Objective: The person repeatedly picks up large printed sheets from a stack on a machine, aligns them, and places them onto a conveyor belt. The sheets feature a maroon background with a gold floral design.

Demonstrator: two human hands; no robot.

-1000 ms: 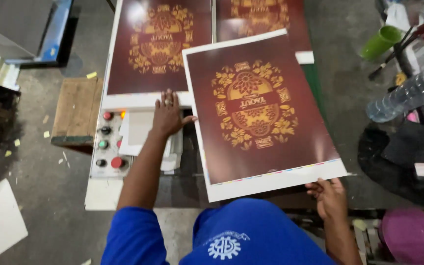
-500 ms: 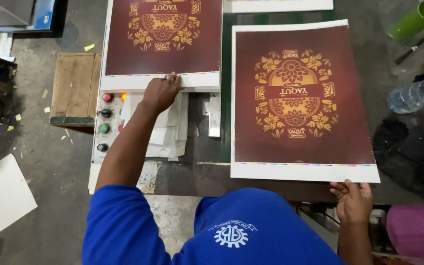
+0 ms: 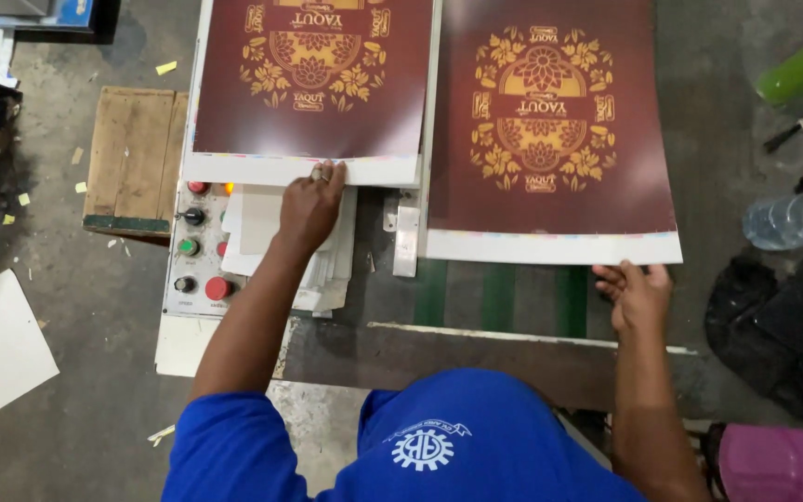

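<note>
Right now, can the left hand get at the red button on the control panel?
Probably yes. The left hand rests on the left sheet's edge, just beside the red button; only stacked paper lies between them.

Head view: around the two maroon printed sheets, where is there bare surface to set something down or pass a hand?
Bare metal lies below the right sheet, between the green bars and the table's front edge. Left of the machine, the wooden pallet is bare. Crowded: the left hand lies over a paper stack beside the button panel; the right hand grips the right sheet's corner.

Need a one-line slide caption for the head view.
Left hand on the left maroon printed sheet's white edge; right hand holds the right sheet's near edge, beside a button panel.
</note>
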